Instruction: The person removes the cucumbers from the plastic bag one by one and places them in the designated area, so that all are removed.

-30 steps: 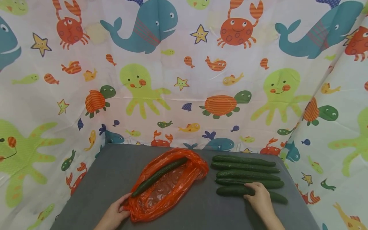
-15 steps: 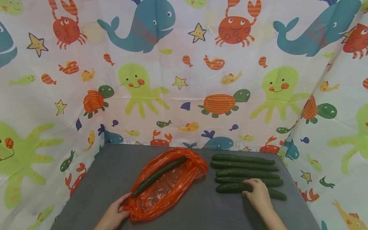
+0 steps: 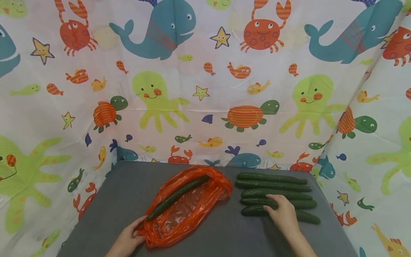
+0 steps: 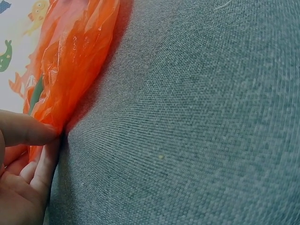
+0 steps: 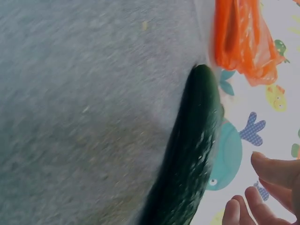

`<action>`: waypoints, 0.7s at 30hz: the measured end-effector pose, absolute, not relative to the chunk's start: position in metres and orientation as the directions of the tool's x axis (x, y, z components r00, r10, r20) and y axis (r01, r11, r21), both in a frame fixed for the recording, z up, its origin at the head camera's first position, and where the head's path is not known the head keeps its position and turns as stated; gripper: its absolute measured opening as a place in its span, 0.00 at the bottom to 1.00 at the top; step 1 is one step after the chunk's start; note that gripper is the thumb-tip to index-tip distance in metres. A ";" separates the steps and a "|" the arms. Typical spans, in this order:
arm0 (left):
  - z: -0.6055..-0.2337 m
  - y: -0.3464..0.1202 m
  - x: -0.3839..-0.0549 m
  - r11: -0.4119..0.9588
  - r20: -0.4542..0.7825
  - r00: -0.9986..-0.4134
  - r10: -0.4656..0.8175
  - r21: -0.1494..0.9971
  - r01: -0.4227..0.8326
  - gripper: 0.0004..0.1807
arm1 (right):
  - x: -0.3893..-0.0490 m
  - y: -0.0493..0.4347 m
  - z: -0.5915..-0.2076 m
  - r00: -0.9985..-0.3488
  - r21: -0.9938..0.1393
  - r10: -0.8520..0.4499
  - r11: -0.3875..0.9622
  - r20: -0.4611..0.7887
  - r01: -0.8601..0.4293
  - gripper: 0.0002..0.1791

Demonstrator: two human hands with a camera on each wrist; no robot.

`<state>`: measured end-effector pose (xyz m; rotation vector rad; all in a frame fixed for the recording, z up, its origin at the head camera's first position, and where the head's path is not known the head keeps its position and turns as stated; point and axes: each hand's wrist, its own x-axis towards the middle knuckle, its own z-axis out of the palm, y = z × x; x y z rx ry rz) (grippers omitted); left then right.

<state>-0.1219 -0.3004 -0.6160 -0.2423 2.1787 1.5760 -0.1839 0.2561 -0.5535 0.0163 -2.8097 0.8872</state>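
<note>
My left hand [image 3: 126, 237] pinches the near edge of an orange plastic bag [image 3: 192, 219] between thumb and fingers, as the left wrist view also shows. The bag lies spread with its mouth wide, and one long cucumber [image 3: 178, 196] rests inside along its left side. On the right, my right hand [image 3: 284, 216] hovers over the nearest cucumber [image 3: 309, 217] of a row. Its thumb and fingers are apart and hold nothing. In the right wrist view they stand clear of that cucumber [image 5: 187, 154]. The hand hides the middle of the nearest one.
Behind the nearest cucumber lie several more cucumbers [image 3: 273, 185], side by side across the grey table [image 3: 118, 192]. A white curtain [image 3: 205, 46] printed with sea animals stands along the back and both sides. Grey tabletop lies between the bag and the row.
My right hand has let go of the nearest cucumber and lifted slightly up and left. The cucumbers and the bag stay put, and my left hand keeps its place.
</note>
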 end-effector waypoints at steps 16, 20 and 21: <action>-0.612 -0.297 -0.123 0.374 -0.460 -0.885 0.068 0.834 -0.405 0.43 | -0.195 0.205 -0.538 -0.900 -0.682 0.064 0.676 0.431 -0.279 0.22; -0.613 -0.298 -0.123 0.385 -0.468 -0.881 0.071 0.827 -0.409 0.43 | -0.199 0.193 -0.533 -0.905 -0.702 0.051 0.650 0.423 -0.291 0.22; -0.613 -0.298 -0.123 0.385 -0.469 -0.880 0.069 0.826 -0.410 0.43 | -0.199 0.190 -0.532 -0.906 -0.706 0.048 0.645 0.420 -0.293 0.22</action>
